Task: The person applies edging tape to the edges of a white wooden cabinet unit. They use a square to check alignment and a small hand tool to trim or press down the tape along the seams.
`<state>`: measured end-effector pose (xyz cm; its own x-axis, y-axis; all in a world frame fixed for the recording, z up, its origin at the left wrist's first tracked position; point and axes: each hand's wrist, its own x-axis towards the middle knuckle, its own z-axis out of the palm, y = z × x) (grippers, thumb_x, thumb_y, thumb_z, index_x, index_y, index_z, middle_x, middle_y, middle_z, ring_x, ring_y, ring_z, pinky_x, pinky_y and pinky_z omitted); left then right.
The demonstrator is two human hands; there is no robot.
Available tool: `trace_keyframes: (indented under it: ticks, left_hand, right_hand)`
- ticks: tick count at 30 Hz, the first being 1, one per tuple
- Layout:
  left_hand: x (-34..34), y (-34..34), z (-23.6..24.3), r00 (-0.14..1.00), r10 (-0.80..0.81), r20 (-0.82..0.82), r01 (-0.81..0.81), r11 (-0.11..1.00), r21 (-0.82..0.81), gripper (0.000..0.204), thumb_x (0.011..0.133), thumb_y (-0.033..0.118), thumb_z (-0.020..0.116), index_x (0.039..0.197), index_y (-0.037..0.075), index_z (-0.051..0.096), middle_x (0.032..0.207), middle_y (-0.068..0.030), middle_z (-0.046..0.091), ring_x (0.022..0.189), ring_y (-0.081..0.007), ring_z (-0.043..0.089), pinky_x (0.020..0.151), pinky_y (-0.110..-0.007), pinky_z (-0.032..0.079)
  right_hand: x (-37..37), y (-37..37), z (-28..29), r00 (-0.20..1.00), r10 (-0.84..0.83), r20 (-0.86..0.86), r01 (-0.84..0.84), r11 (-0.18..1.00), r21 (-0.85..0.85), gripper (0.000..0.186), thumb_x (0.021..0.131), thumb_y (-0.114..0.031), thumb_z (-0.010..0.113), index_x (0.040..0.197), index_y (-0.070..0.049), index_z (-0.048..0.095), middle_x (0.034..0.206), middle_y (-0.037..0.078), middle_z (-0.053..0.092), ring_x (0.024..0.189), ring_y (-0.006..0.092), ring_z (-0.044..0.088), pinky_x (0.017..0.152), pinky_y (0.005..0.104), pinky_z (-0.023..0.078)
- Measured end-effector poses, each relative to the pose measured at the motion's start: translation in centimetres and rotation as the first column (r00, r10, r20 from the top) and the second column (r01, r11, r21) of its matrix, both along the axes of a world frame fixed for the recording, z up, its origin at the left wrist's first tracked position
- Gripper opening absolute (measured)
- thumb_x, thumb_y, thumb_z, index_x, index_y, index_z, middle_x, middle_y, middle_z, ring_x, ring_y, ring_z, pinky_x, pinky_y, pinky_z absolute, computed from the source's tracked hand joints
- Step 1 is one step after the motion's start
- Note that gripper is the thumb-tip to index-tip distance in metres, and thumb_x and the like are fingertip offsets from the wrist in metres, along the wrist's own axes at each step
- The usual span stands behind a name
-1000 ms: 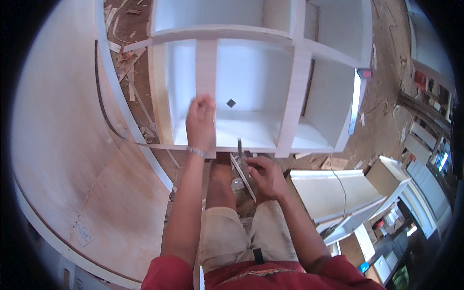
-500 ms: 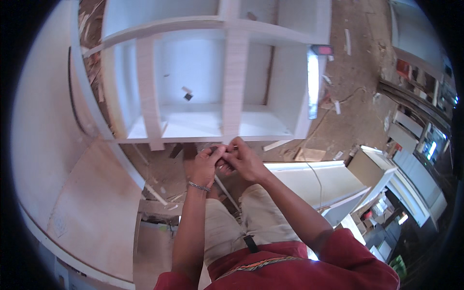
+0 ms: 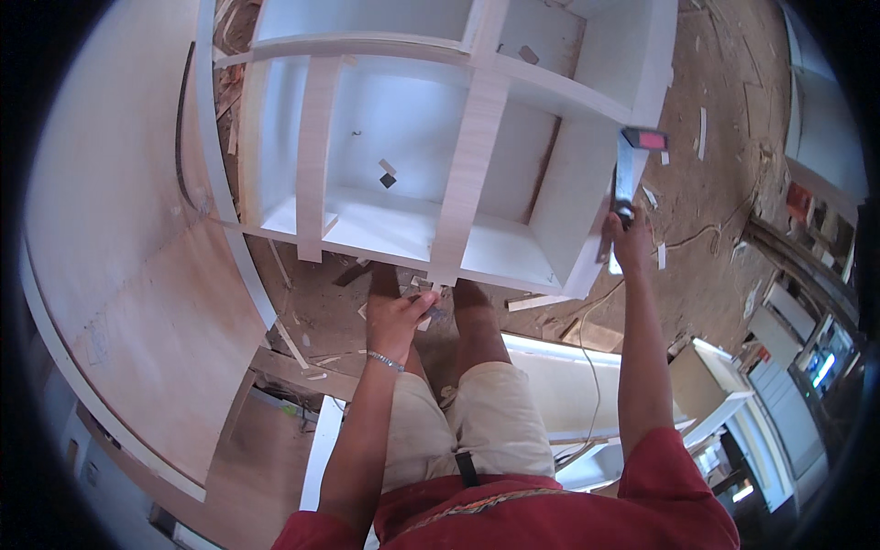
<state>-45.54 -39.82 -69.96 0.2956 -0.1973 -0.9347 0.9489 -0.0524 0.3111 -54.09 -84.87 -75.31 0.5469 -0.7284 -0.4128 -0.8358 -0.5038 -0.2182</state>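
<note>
My left hand [image 3: 394, 325] is closed low in front of the cabinet, thumb pressed over the fingers. Whatever it holds is too small to make out. My right hand [image 3: 631, 240] has reached the cabinet's right edge, fingers closed round the near end of a long, flat tool [image 3: 624, 174] with a shiny metal face and a black-and-red far end. A dark part shows at the fingertips; the tool's exact kind is unclear. The pale cabinet frame [image 3: 463, 174] lies before me with open compartments and light wooden strips across its front. A small dark square piece [image 3: 388, 181] lies inside it.
A large wooden panel [image 3: 137, 275] stands at the left. A white-edged cabinet piece [image 3: 587, 380] lies to the right of my legs, a cable [image 3: 594, 357] running across it. Wood scraps litter the brown floor [image 3: 715, 119], and more furniture parts stand at far right.
My hands were together at the cabinet's near edge. The right has moved away to the right and closed on the tool; the left stays low. The view has shifted, so the cabinet sits further right.
</note>
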Motion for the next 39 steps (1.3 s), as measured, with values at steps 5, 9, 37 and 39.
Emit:
trace_keyframes:
  ticks: [5,9,37,39]
  left_hand:
    - [-1.6,7.2,0.7,0.969,-0.219,0.112,0.176,0.936,0.305,0.028,0.096,0.025,0.076,0.109,0.000,0.079,0.098,-0.0051,0.078,0.088,-0.0097,0.069,0.083,-0.026,0.054]
    - [-3.1,9.4,-1.1,0.954,-0.192,0.231,0.096,0.922,0.374,0.026,0.095,0.024,0.077,0.105,0.000,0.080,0.095,-0.0063,0.077,0.086,-0.0100,0.068,0.081,-0.027,0.053]
    - [-5.0,11.2,-3.7,0.966,-0.051,0.252,-0.070,0.891,0.448,0.027,0.095,0.025,0.077,0.105,0.000,0.079,0.091,-0.0095,0.078,0.082,-0.0142,0.071,0.077,-0.030,0.055]
    - [-4.7,10.8,-3.4,0.969,-0.054,0.242,-0.062,0.892,0.447,0.025,0.095,0.023,0.077,0.103,0.000,0.079,0.093,-0.0118,0.078,0.082,-0.0154,0.073,0.076,-0.030,0.056]
  right_hand:
    - [4.7,4.8,7.6,1.000,0.015,0.019,-0.013,0.996,-0.090,0.037,0.100,-0.026,0.065,0.126,0.000,0.062,0.102,0.022,0.073,0.096,0.0373,0.073,0.083,0.0451,0.055]
    - [9.1,9.2,9.8,0.846,0.435,0.308,-0.457,0.889,-0.001,0.029,0.103,-0.019,0.060,0.124,0.001,0.065,0.104,0.024,0.073,0.095,0.0392,0.073,0.081,0.0463,0.055]
    - [40.5,20.2,1.8,0.427,0.886,0.182,-0.891,0.447,-0.085,0.015,0.108,-0.019,0.048,0.113,-0.006,0.041,0.081,0.030,0.067,0.077,0.0534,0.066,0.063,0.0619,0.048]
    - [40.1,19.9,2.4,0.402,0.894,0.196,-0.903,0.423,-0.080,0.015,0.108,-0.019,0.048,0.113,-0.006,0.041,0.081,0.030,0.067,0.078,0.0538,0.066,0.064,0.0622,0.048]
